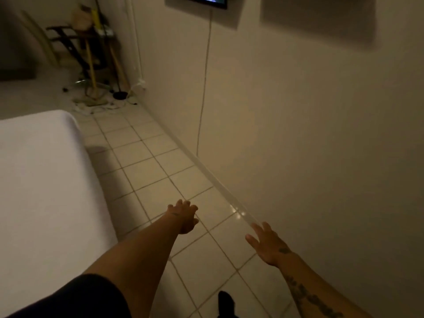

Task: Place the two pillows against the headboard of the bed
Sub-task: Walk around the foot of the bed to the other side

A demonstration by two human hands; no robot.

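Between bed (43, 180) and wall (298, 134): empty hands (184, 218)

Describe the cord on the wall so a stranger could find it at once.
Start at the screen mounted high on the beige wall. A thin pale cord hangs from its lower edge almost straight down to the baseboard. It is the only line crossing that bare wall.

Left hand (186, 218): bare, small dark mark at wrist. Left forearm bare; black short sleeve (75, 297) covers upper arm at lower frame edge. Right hand (267, 245): bare, small dark tattoo on back near wrist. Right forearm bare, band of dark lettering-like tattoo (314, 299) along it; text unreadable. Black sock or shoe (226, 302) at bottom edge, blurred.
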